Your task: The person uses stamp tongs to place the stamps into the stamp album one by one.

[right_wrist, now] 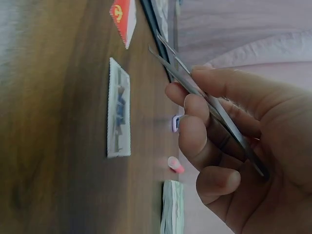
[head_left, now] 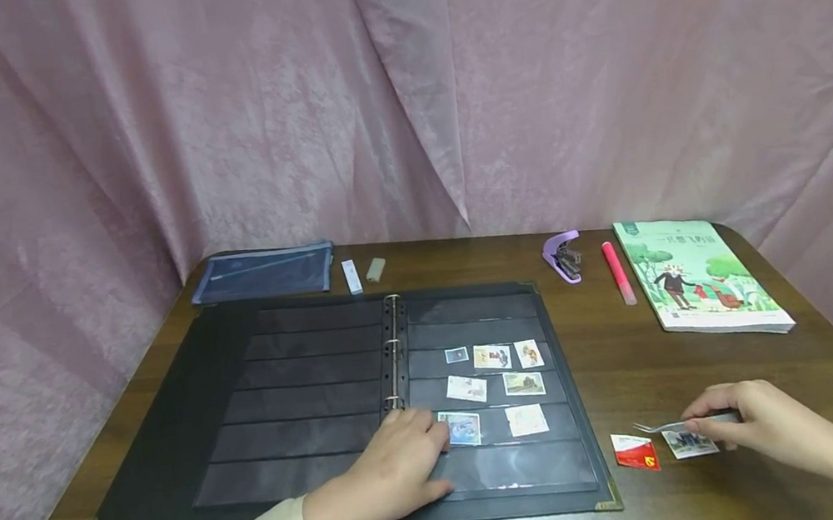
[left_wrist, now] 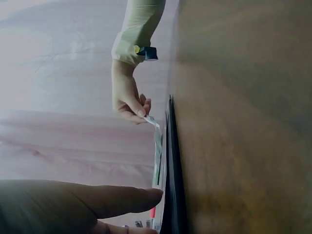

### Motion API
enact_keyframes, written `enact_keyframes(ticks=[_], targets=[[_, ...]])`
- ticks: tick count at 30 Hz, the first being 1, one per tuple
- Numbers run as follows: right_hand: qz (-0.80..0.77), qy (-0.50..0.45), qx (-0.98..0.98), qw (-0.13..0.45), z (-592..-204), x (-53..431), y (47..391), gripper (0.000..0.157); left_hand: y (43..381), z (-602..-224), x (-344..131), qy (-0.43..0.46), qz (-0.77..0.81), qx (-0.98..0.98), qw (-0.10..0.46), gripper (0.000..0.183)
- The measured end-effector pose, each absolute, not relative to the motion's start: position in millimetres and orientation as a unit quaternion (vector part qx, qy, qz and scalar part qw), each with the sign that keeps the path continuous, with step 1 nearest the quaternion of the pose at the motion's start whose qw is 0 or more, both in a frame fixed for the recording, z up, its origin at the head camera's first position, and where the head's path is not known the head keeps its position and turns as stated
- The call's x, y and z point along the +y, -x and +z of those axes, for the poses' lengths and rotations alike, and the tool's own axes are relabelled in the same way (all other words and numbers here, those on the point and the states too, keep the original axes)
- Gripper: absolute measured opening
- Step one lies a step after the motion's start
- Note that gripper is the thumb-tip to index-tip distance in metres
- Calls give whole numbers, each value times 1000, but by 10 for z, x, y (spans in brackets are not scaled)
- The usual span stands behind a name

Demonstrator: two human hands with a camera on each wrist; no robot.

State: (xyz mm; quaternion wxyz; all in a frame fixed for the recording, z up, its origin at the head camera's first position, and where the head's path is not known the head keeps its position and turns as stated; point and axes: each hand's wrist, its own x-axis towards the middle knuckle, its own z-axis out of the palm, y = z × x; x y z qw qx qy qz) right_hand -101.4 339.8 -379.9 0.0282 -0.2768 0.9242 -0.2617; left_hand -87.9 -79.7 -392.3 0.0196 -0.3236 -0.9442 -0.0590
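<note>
My right hand (head_left: 756, 424) holds metal tweezers (right_wrist: 236, 134) between thumb and fingers. Their curved tips stand apart, with nothing between them in the right wrist view. Below the tweezers, a stamp with a dark picture (head_left: 692, 443) lies on the table, partly covered by the hand in the head view. Beside it is a red and white stamp (head_left: 637, 455). My left hand (head_left: 387, 468) rests on the open black stamp album (head_left: 164, 452) near its ring spine. Its fingertips are next to a blue stamp (head_left: 464, 429) in the right page, where several other stamps sit in clear strips.
At the table's back left are a blue mesh pouch (head_left: 267, 276), a white box-shaped piece (head_left: 352, 277) and a grey eraser-like block (head_left: 376, 270). A purple stapler-like tool (head_left: 561, 258), a pink marker (head_left: 618, 271) and a green-covered book (head_left: 697, 279) lie at back right.
</note>
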Motion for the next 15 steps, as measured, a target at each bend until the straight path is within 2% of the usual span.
enact_keyframes(ticks=[3, 7, 10, 15], targets=[[-263, 271, 925, 47, -3798, 3436, 977, 6, 861, -3921, -801, 326, -35, -944, 37, 40], [-253, 269, 928, 39, -3806, 3477, 919, 6, 844, -3922, -804, 334, -7, -941, 56, 43], [-246, 267, 931, 27, -3821, 3506, 878, 9, 845, -3930, -808, 336, 2, -940, 59, 44], [-239, 246, 938, 42, -3838, 3556, 820, 8, 855, -3935, -811, 337, 5, -940, 46, 43]])
